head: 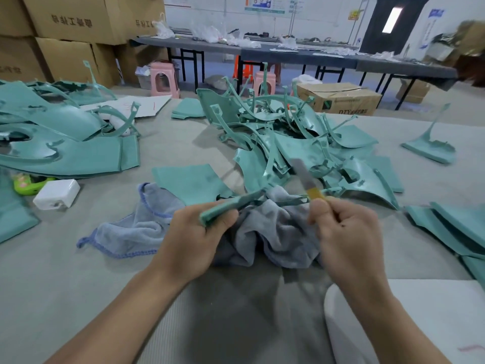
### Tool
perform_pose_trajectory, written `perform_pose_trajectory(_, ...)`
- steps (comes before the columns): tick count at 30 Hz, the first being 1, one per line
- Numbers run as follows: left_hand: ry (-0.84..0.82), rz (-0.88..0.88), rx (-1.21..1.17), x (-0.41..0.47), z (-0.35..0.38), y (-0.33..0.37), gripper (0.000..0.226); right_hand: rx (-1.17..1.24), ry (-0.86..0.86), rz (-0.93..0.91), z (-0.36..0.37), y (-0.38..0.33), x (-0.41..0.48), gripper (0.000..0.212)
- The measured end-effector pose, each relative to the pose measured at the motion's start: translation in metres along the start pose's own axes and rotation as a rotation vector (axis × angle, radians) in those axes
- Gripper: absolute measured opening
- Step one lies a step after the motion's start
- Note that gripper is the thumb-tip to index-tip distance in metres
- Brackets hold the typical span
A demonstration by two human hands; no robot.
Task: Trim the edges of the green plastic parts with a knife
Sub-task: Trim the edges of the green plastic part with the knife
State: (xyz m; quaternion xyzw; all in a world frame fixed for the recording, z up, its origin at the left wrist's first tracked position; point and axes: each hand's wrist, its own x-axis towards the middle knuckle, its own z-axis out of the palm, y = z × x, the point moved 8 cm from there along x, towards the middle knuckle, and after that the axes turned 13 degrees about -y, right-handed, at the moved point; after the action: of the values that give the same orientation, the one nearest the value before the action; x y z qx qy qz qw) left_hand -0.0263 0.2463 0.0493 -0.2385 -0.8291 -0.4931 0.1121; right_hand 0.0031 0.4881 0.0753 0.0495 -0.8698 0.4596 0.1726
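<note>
— What are the hands doing?

— The left hand (194,232) is gripping a narrow green plastic part (231,204), fingers curled round its near end. The right hand (343,227) is pinching a yellow-handled knife with a bare metal blade (305,177), which is blurred and pointing up and away.

— Is the blade touching the part?

— I cannot tell.

— And around them?

— A crumpled grey-blue towel (273,232) is lying under both hands on the grey padded table (78,271). Just beyond, a tangled pile of green plastic parts (288,137) is crowding the middle. Flat green panels (60,143) are stacking at left, near a white power adapter (56,194).
</note>
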Motion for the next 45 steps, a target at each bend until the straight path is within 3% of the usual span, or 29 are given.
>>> perform_pose_trajectory(3, 0.148, -0.064, -0.242, 0.004, -0.014, -0.012, 0.023, 0.187, 0.071, 0.013, -0.012, 0.01, -0.001, 0.021)
perform_pose_trajectory(6, 0.264, -0.173, -0.406, 0.003, -0.022, -0.031, 0.023, 0.322, -0.073, -0.032, 0.009, 0.0, 0.008, 0.029)
perform_pose_trajectory(11, 0.246, -0.242, -0.517, -0.001, -0.016, -0.04, 0.03, 0.343, -0.193, 0.025, 0.035, -0.005, 0.023, 0.032)
perform_pose_trajectory(19, 0.53, -0.308, -1.033, -0.001, -0.024, -0.05, 0.018, 0.439, -0.072, 0.212, 0.029, 0.034, 0.031, 0.025)
perform_pose_trajectory(22, 0.425, -0.242, -0.981, 0.003, -0.032, -0.044, 0.025, 0.485, 0.024, 0.264, 0.022, 0.045, 0.031, 0.024)
perform_pose_trajectory(25, 0.114, -0.114, -0.596, 0.011, -0.041, -0.028, 0.038, 0.462, 0.165, 0.244, 0.003, 0.048, 0.021, 0.027)
perform_pose_trajectory(27, -0.001, -0.09, -0.422, 0.015, -0.047, -0.029, 0.046, 0.385, 0.211, 0.191, -0.005, 0.041, 0.013, 0.028)
perform_pose_trajectory(31, 0.009, -0.231, -0.585, 0.014, -0.053, -0.057, 0.042, 0.278, 0.171, 0.045, -0.003, 0.011, -0.003, 0.025)
perform_pose_trajectory(34, 0.055, -0.233, -0.594, 0.013, -0.052, -0.062, 0.042, 0.18, -0.058, -0.047, 0.028, -0.019, -0.01, 0.037)
perform_pose_trajectory(37, 0.062, -0.206, -0.632, 0.014, -0.052, -0.06, 0.039, 0.001, -0.204, -0.065, 0.055, -0.035, -0.011, 0.036)
perform_pose_trajectory(41, 0.054, -0.194, -0.592, 0.014, -0.052, -0.065, 0.06, -0.052, -0.419, -0.044, 0.079, -0.035, -0.011, 0.04)
perform_pose_trajectory(45, 0.051, -0.171, -0.586, 0.016, -0.049, -0.065, 0.067, -0.088, -0.312, 0.041, 0.063, -0.024, -0.003, 0.038)
